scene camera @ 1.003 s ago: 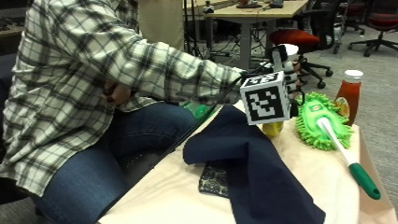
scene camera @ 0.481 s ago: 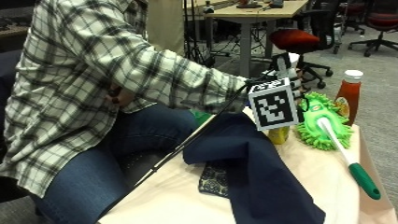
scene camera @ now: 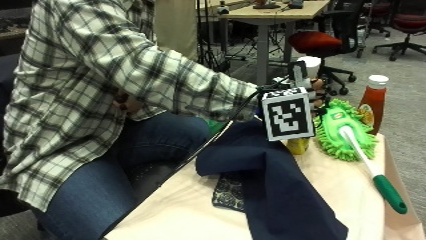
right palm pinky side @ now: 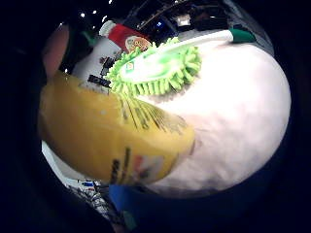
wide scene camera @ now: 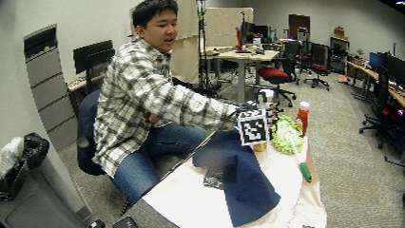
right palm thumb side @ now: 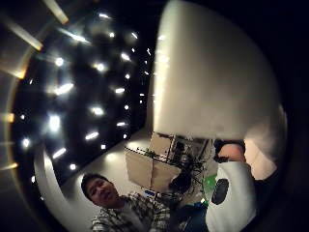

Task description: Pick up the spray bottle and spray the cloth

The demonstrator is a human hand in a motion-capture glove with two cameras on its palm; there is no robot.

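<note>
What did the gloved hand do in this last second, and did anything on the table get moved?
The right hand moved a little further out over the table to the spray bottle and now has its grip around the bottle's neck; the bottle looks unlifted. The dark blue cloth, the green duster and the ketchup bottle stayed put.

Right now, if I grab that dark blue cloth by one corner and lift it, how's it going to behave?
The dark blue cloth would likely go limp and hang, since it already lies in soft folds and droops over the table edge. It probably slides easily on the smooth top. It partly covers a small patterned item, which it might drag along.
</note>
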